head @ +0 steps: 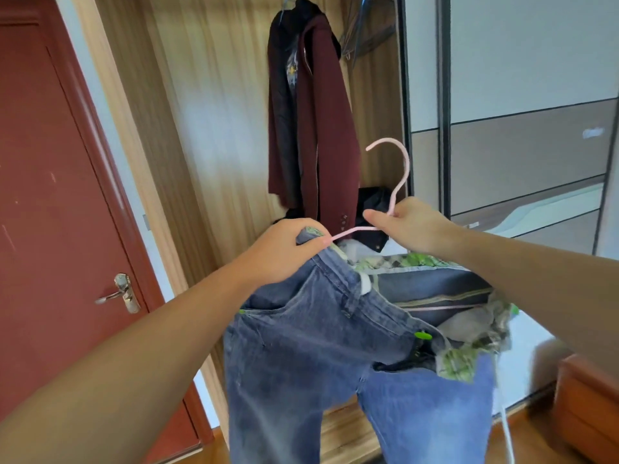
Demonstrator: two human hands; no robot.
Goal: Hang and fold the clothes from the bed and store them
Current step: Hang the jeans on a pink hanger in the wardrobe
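Note:
A pair of blue jeans (pixel 318 356) with a green checked lining hangs in front of me, its waist threaded onto a pink hanger (pixel 400 172). My left hand (pixel 281 252) grips the jeans' waistband at the hanger's left arm. My right hand (pixel 408 226) pinches the hanger at the base of its hook, which points up and left. The hanger's lower bar shows inside the open waist. The legs drop below the frame.
An open wooden wardrobe (pixel 207 128) stands ahead, with a maroon jacket (pixel 318 128) and a dark garment hanging inside and empty hangers (pixel 365 31) beside them. Dark clothes lie on its floor. A red door (pixel 50 195) is at left, sliding panels (pixel 519 95) at right, a wooden cabinet (pixel 586 406) low right.

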